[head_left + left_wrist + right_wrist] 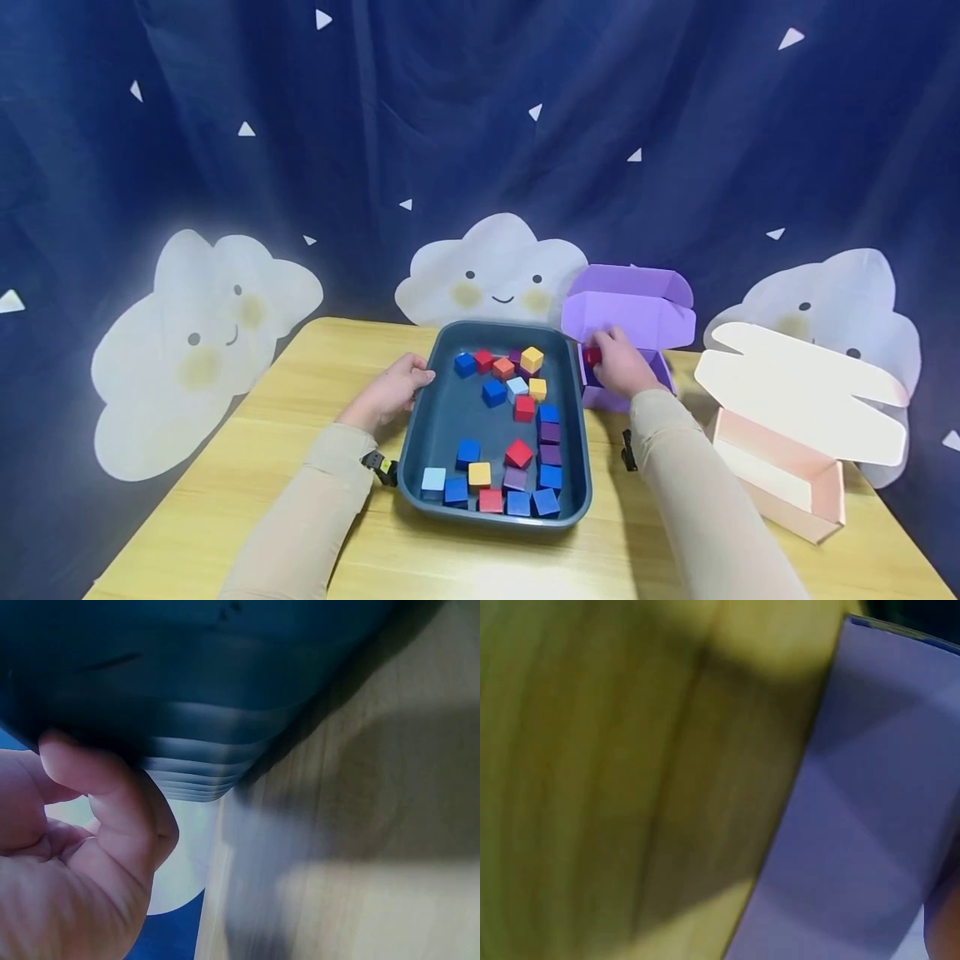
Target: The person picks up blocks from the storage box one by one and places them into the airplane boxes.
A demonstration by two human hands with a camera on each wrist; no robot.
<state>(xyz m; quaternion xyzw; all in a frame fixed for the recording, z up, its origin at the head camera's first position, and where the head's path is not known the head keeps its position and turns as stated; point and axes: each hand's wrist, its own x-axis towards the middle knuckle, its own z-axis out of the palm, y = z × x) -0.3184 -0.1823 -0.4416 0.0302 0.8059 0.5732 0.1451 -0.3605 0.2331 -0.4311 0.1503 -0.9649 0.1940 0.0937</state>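
A dark blue-grey tray (450,433) holds several small cubes in blue, red, yellow, purple, orange and pale blue. At its left side my left hand (393,387) grips the rim; the left wrist view shows the curled fingers (112,795) against the tray's ribbed outer wall (202,750). Over the lidded purple box (607,402), my right hand (622,367) pinches a red cube (592,356) just inside the opening. Only a sliver of that hand (943,926) shows in the right wrist view, beside the purple box wall (855,795). The hand hides part of the box's inside.
A pale pink box (780,492) with its cream lid (802,392) raised stands at the right of the wooden table (360,550). Behind the table hangs a dark blue curtain (465,108) with cloud faces. The purple box's lid (630,304) stands up at the back.
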